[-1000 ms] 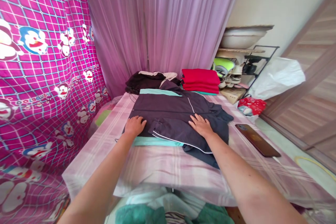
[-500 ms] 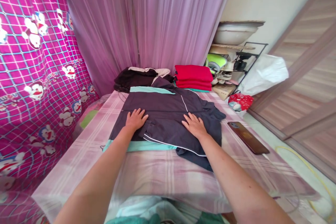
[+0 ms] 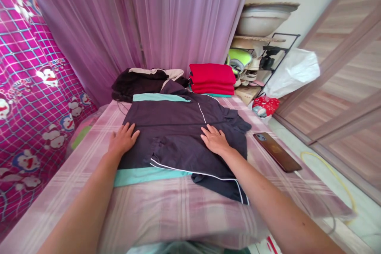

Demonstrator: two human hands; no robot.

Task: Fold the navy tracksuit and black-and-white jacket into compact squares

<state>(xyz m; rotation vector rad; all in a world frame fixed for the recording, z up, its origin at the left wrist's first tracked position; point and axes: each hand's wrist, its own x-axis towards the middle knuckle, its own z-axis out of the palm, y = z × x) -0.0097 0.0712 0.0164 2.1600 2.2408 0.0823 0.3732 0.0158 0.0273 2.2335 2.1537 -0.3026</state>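
A dark jacket [image 3: 169,123] with mint-green side panels and white piping lies spread on the plaid-covered table [image 3: 143,214]. Its near sleeve is folded inward across the body. My left hand [image 3: 122,139] rests at the jacket's left hem, palm down, fingers stretched out. On the right, my right hand [image 3: 214,139] lies flat on the upper part of the jacket, close to a white piping line, with its fingers apart. Neither hand grips the cloth.
Behind the jacket sit a dark clothes pile [image 3: 139,83] and a stack of folded red clothes [image 3: 212,78]. A phone [image 3: 277,152] with a cable lies at the right. Beyond the table stands a shoe rack [image 3: 262,63] beside a white plastic bag [image 3: 293,72]. Curtains [image 3: 184,16] hang behind.
My left hand has slid left across the jacket to its hem. My right hand stays at nearly the same spot on the cloth. The view has shifted a little.
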